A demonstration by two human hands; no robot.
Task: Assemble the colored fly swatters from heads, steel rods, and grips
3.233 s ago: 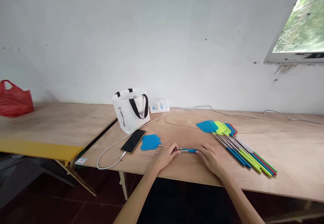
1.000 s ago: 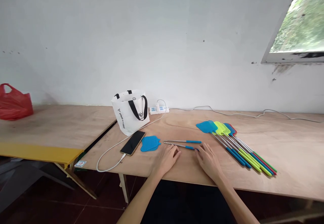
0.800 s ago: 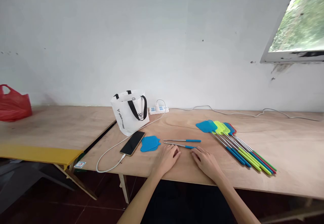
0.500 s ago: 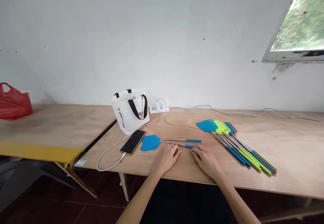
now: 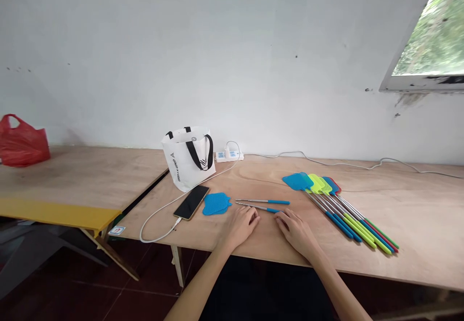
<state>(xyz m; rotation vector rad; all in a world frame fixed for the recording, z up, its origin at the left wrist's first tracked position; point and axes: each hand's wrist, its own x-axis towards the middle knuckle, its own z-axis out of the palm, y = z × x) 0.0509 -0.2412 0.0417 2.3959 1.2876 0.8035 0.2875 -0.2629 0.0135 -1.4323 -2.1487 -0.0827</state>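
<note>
Blue-handled metal rods (image 5: 270,201) (two) beside swatter heads (image 5: 216,203)

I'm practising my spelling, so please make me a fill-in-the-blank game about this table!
Two thin silver metal rods near the bare left hand have ____-coloured grips.
The flat blue plastic mesh pieces lie between those rods and the black-screened ____.
The red plastic bag sits to the ____ of the white bag with black handles.
Missing words: blue; phone; left.
</note>
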